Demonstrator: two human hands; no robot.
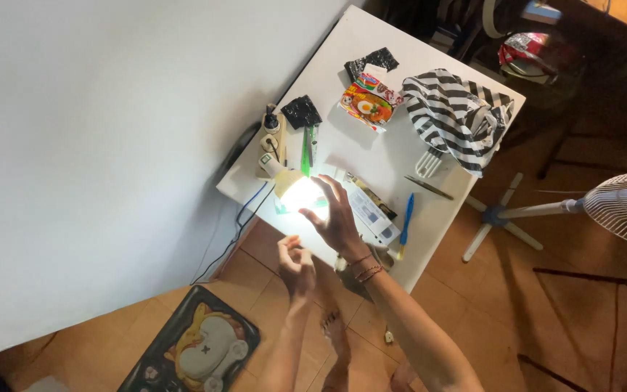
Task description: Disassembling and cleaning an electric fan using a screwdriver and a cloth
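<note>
1. The right hand (339,218), fingers spread, hovers over a glowing lamp (300,194) at the white bench's (361,156) near-left corner.
2. The left hand (295,265), fingers loosely curled and holding nothing, sits at the bench's near edge.
3. A flat white box (371,215) lies just beside the right hand.
4. Striped cloth (459,112) is bunched at the far-right corner; a glossy noodle packet (368,103) lies beside it.

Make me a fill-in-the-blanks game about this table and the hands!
1. The right hand reaches with spread fingers toward a glowing ____.
2. The bag at the far end of the white table has black and white ____.
3. The toothbrush near the table's edge is ____ in colour.
4. The left hand holds ____.

Missing words: lamp; stripes; blue; nothing
</note>
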